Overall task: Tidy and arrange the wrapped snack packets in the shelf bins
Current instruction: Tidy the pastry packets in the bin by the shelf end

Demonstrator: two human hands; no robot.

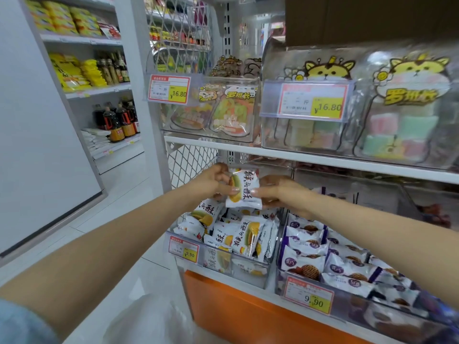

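white snack packet (243, 188) is held above the clear bin (223, 261) of same packets; left hand (213, 181) and right hand (280, 192) both pinch its sides.

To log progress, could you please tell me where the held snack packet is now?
The packet is mid-frame in the head view, pinched between left hand and right hand, above the left bin of matching packets.
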